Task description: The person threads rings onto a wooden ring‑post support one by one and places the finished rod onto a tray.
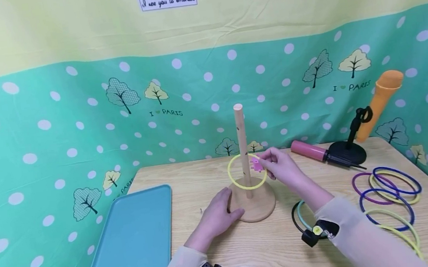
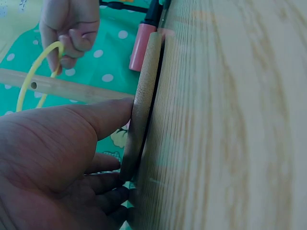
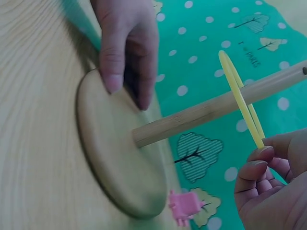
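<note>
Pale wood grain covers the surface, and toward its right edge, from the near side back, lie loose rings: light yellow ones nearest, then overlapping blue and purple ones. Along the left edge lies a teal tray, longer side running away from the viewer. A black ring shows beside the right forearm.

Farther in, midway between left and right edges, stands the wooden stand, a round base with an upright post. The left hand is spread against the base's left rim, thumb apart from the fingers. It looks the weightiest thing here, hard and steady; the broad rim seems a sound place to brace it.

The yellow ring is around the post, held above the base, pinched at its right side between thumb and fingers of the right hand. I judge it light, smooth and springy, unlikely to break, though prone to tilt when held at one point; a light pinch on the outer rim should do.

Near the far edge lies a pink pump; at the far right corner leans an orange microphone.
</note>
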Demonstrator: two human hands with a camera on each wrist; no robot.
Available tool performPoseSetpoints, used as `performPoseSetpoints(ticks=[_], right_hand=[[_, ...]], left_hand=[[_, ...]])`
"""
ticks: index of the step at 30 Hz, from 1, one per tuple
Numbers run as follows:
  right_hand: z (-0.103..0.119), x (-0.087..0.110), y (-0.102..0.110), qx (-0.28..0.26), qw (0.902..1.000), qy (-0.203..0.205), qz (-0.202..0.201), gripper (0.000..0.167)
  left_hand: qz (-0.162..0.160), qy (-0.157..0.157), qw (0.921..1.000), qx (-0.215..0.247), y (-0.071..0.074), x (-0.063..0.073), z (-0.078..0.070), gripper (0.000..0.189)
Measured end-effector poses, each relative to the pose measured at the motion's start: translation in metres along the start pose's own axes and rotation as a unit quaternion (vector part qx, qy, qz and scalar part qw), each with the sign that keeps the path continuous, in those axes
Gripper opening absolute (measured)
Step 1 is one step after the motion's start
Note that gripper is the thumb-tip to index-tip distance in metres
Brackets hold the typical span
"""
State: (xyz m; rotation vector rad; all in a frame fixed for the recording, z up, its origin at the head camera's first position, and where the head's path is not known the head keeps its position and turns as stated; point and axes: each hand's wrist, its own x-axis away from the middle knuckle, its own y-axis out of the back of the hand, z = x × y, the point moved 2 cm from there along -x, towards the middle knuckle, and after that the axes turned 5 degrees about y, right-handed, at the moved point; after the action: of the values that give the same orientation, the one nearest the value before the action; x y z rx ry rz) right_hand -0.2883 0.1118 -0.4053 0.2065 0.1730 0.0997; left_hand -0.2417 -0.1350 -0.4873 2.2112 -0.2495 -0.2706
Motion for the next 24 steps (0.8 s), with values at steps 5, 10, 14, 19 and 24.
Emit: performPoseSetpoints(ticks=[5,10,14,19,24], right_hand=[[-0.010,0.005,-0.002,0.005,0.9999,-0.012,0.003,0.021],[-0.020,0.007,-0.003,0.020,0.9996,-0.019,0.002,0.016],[-0.027,0.008,-0.004,0.022,0.9995,-0.023,0.000,0.015],[-0.035,0.010,-0.007,0.028,0.9993,-0.023,0.006,0.013],[-0.043,0.011,-0.009,0.040,0.9987,-0.028,0.011,0.013]], left_hand=[[0.010,0.013,0.9998,0.007,0.000,-0.001,0.000,0.081],[0.002,-0.006,1.0000,0.000,0.002,0.001,-0.003,0.078],[-0.003,-0.008,1.0000,0.003,0.002,0.000,-0.001,0.080],[-0.018,-0.024,0.9995,-0.002,-0.005,-0.003,0.009,0.082],[-0.009,-0.020,0.9997,0.007,-0.001,0.000,0.003,0.083]])
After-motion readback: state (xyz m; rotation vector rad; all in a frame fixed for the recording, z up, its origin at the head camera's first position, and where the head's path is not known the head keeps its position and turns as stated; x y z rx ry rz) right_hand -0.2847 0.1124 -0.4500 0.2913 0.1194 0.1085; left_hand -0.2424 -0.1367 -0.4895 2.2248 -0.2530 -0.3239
